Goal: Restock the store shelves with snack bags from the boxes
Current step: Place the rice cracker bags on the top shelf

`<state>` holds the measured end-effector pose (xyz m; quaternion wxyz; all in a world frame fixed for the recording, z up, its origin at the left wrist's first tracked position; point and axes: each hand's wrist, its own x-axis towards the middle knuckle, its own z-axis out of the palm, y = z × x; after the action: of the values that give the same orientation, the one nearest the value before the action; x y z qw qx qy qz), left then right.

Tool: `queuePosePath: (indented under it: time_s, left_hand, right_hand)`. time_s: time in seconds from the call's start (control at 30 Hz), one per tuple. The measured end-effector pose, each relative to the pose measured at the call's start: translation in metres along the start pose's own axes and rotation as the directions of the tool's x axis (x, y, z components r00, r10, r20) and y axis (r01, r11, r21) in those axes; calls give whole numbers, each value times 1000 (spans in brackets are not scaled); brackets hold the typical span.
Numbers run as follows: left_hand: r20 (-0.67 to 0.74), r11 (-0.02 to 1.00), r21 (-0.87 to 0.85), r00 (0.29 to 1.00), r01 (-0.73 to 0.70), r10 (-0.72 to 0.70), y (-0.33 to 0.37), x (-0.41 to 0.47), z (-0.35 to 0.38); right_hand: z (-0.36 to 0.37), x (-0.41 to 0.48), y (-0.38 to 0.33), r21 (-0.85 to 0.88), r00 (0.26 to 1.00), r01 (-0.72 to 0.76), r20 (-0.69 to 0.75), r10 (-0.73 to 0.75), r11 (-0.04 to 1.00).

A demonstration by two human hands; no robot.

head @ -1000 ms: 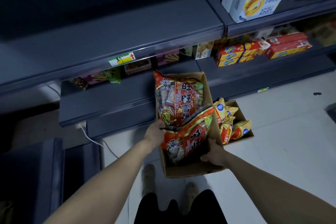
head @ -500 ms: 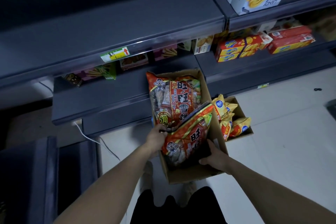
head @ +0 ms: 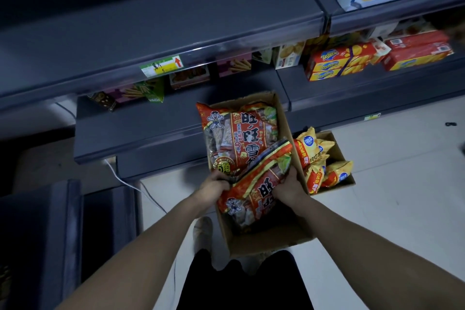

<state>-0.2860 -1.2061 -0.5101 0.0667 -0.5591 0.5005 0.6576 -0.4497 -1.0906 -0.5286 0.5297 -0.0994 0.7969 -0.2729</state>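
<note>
The near red snack bag [head: 254,196] sits tilted inside the cardboard box [head: 264,241]. The left hand [head: 214,184] and right hand [head: 289,189] each have fingers clamped on one edge. A second red bag [head: 236,138] lies at the box's far end.

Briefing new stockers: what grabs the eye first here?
The bright red rice-cracker bag at centre, gripped by the left hand and right hand, tilted in the large cardboard box. A second red bag lies behind it; yellow snack bags sit in the smaller box to the right.
</note>
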Motion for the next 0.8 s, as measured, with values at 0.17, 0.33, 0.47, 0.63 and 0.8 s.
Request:
queuePosePath:
  time_s: [0.17, 0.33, 0.47, 0.63, 0.8]
  left_hand:
    - [220, 892, 450, 973, -45, -62, 1, -3, 9]
    - [75, 798, 599, 997, -64, 23, 4, 1, 20]
    - [43, 879, 472, 998, -64, 50, 2, -2, 12]
    - [83, 924, 366, 993, -111, 86, -3, -4, 8]
    - [85, 932, 350, 994, -95, 69, -18, -5, 16]
  right_hand:
    - [-7, 5, -8, 70, 993, -87, 86, 81, 994]
    - [-27, 10, -20, 2, 973, -188, 133, 186, 982]
    - [-36, 16, -26, 4, 976, -143, 166, 140, 990]
    - [-42, 16, -26, -185, 976, -47, 199, 84, 982]
    - [-50, 10, -23, -317, 970, -10, 228, 86, 949]
